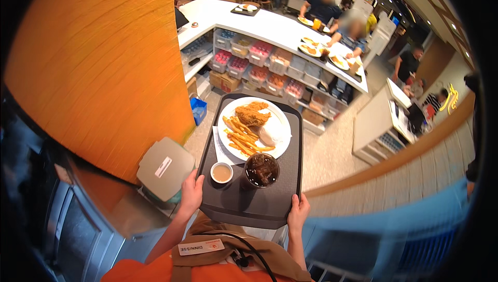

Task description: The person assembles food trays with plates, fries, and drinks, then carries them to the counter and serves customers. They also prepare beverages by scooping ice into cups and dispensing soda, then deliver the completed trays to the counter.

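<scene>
Both my hands carry a dark serving tray (233, 204) in front of my waist. My left hand (191, 190) grips its left edge, and my right hand (298, 212) grips the near right edge. A round white plate (286, 120) at the tray's far end bears fried chicken (253, 114), french fries (245, 138) and a rounded wrapped item (271, 133). Nearer me stand a cup of iced dark drink (261, 171) and a small cup of brown sauce (221, 173). A printed paper (218, 146) lies partly under the plate.
Ahead runs a white counter (268, 23) with plastic bins (260, 52) shelved below. Two people (352, 35) stand behind it by loaded trays. An orange wall (105, 68) and a lidded bin (165, 169) are on the left. A white cabinet (373, 126) stands at right.
</scene>
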`<state>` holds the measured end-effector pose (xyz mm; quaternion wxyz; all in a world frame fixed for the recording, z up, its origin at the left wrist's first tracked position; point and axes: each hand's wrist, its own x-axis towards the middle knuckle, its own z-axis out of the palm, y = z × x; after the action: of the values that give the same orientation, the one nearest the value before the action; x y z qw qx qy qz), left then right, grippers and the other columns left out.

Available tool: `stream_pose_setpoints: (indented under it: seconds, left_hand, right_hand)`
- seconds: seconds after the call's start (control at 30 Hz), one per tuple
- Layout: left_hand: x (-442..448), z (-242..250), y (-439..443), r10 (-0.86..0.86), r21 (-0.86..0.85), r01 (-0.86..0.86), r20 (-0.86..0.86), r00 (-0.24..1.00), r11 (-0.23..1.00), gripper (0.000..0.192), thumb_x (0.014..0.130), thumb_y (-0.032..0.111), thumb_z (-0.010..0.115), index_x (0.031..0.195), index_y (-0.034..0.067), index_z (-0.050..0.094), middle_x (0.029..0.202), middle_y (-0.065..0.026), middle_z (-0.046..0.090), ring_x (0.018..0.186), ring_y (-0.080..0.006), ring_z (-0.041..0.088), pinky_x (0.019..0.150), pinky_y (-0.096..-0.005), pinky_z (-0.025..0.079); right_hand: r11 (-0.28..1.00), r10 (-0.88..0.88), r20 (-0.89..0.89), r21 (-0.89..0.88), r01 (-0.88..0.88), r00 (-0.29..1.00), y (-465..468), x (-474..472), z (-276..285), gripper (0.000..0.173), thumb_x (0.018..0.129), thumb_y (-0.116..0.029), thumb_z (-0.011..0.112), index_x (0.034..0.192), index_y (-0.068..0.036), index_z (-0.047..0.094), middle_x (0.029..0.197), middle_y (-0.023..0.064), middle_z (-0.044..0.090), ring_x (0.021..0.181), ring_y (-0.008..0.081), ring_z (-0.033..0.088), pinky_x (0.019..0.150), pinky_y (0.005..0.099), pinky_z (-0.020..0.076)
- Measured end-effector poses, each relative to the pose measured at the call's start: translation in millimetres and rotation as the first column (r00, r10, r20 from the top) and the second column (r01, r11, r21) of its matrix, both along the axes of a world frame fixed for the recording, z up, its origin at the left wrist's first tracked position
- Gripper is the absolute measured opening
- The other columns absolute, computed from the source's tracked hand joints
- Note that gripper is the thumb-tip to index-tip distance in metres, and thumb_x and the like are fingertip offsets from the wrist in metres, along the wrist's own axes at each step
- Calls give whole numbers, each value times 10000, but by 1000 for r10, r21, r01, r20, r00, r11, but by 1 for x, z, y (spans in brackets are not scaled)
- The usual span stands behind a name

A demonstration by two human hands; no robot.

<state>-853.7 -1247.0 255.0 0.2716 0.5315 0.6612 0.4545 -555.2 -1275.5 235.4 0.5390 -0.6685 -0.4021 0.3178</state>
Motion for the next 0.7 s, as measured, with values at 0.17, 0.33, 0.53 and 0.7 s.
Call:
stream_pose_setpoints:
  seconds: [0.17, 0.33, 0.53, 0.7]
  left_hand:
    - [-45, -49, 192, 82, 152, -75, -44, 996, 986, 234, 899, 111, 534, 1060, -54, 570, 816, -239, 618, 767, -364, 623, 681, -406, 462]
    - [-78, -90, 385, 128, 17, -128, 5, 992, 992, 210, 906, 98, 516, 1050, -39, 585, 763, -174, 608, 718, -230, 588, 679, -355, 448]
    - [-90, -142, 594, 183, 82, -180, -28, 983, 980, 205, 906, 79, 510, 1043, -55, 583, 792, -148, 634, 730, -194, 589, 689, -338, 450]
    - [-105, -206, 756, 69, 91, -83, 151, 986, 992, 208, 908, 66, 504, 1054, -63, 575, 830, -166, 648, 741, -190, 596, 702, -329, 453]
  right_hand:
    - [986, 95, 45, 136, -100, 994, 218, -34, -60, 202, 908, -92, 527, 769, 56, 527, 589, 7, 413, 573, 75, 343, 489, 301, 300]
    - [978, 122, -45, 176, -113, 991, 427, -68, -115, 182, 897, -92, 535, 857, 79, 583, 614, 29, 468, 587, 86, 397, 517, 290, 342]
    - [967, 159, 55, 193, -167, 986, 643, -80, -170, 205, 890, -88, 526, 967, 82, 609, 701, 109, 604, 632, 149, 500, 613, 321, 423]
    - [976, 180, 64, 113, -186, 982, 800, -86, -220, 207, 879, -65, 519, 1002, 77, 608, 807, 190, 656, 754, 208, 611, 720, 343, 463]
